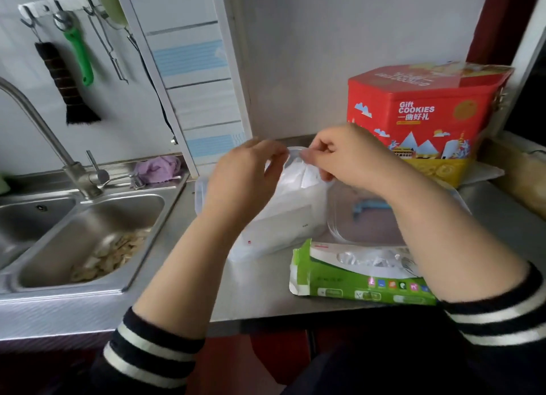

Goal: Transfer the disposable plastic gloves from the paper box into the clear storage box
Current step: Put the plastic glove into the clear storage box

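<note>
Lifting a thin sheet of clear film above the worktop, both hands meet over the clear box [204,194]. The right hand [345,155] has its thumb and forefinger closed on the top edge of the film, the other fingers curled under; the left hand [245,176] is blurred, its fingers bent toward the same edge, and whether they pinch it or only steady it cannot be told. The held stuff reads as gloves [298,179], a white, crumpled wad hanging from the fingertips down into the box (likely a whole stack drawn out together, though single sheets cannot be made out).

The box lies open, its wall just showing past the left wrist, with a white paper-like sheet [280,226] lying across its near part. Its lid [369,226] rests flat just to the right, partly under the right forearm, set aside so the opening stays free. The green paper box [354,279] lies on its side near the counter edge, close to the person, torn flap at its left end; some clear film still shows through its window, so I judge the transfer only partly done.

Holding the wad high by its top edge makes sense: limp film bunches, and letting it hang straightens it before it is lowered in.

A red cookie tin [425,120] stands behind the lid, well clear. The sink [88,232] is off to the left, with scraps in its basin.
</note>
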Available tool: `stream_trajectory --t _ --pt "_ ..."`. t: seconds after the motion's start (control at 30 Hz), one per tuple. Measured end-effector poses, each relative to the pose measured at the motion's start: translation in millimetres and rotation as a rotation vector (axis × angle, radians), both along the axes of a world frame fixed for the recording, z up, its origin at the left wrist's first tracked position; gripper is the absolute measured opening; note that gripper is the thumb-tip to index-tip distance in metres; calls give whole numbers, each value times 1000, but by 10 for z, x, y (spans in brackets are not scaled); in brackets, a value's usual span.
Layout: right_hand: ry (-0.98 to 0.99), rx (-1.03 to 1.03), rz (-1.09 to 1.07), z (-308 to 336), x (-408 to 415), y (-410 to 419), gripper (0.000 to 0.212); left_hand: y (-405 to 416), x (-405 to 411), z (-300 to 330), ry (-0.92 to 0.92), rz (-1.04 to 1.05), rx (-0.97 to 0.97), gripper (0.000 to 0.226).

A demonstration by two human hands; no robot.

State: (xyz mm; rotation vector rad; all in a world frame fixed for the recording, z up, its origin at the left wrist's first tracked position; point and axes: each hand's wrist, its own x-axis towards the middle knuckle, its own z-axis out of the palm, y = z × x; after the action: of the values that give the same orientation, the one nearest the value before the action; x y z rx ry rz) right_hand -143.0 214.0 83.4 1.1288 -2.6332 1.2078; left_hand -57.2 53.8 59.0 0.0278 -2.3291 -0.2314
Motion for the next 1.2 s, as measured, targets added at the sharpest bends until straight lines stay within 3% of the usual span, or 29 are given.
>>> stream_trajectory --t 0.03,0.1,0.17,0.23,0.33,0.4,0.6,0.8,0.97,1.1,1.2 --pt "-60 70 18 -59 72 134 31 140 85 -107 118 -86 84 14" --pt "-142 334 36 -328 143 376 38 384 175 -464 158 -202 245 16" --pt "-201 541 74 -628 174 510 37 532 192 -810 29 -256 348 26" --pt "-238 537 72 -901 177 579 22 620 163 -1071 -173 -281 411 44" --pt "-255 299 -68 -1190 151 609 3 676 118 -1354 -363 -292 427 69" --pt "-216 169 -103 -1333 138 611 11 696 105 -1457 -416 -267 410 76" --pt "3 28 -180 -1506 196 645 19 722 64 -1509 -381 -239 377 68" --pt "-273 -441 -204 -1282 192 630 29 727 47 -1542 -378 -204 376 65" --pt "-565 -1057 -220 -830 222 588 23 736 54 -1543 -389 -226 362 65" --pt "-542 -1339 -185 -581 254 626 16 722 51 -1574 -374 -212 294 69" --pt "-474 -1391 -205 -560 278 619 20 743 95 -1522 -214 -221 300 66"
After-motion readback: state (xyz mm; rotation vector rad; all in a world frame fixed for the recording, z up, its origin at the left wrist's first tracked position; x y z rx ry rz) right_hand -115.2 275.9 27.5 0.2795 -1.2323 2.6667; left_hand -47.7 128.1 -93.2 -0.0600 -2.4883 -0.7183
